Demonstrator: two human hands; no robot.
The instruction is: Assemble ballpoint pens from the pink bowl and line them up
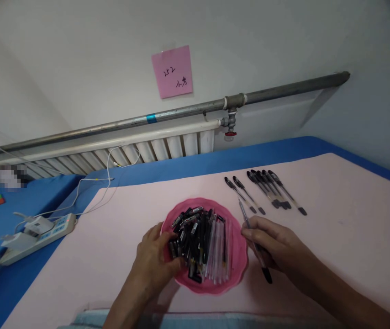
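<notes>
My right hand point(272, 240) is closed around an uncapped gel pen point(257, 249), tilted with its bare tip pointing up and away and its black end toward me. The pen is just right of a pink scalloped plate point(239, 265). On the plate lie a heap of black pen caps point(184, 228), dark refills point(202, 233) and clear pen barrels point(218, 256). At the plate's left rim, my left hand point(154, 256) has its thumb and forefinger apart over the caps. Its other fingers are outside the rim.
Several capped pens point(263, 183) lie in a row behind the plate on the pink table cover point(123, 237). A power strip point(56, 233) with chargers and white cables is at the left. A radiator point(154, 148) and pipe point(188, 109) run along the wall.
</notes>
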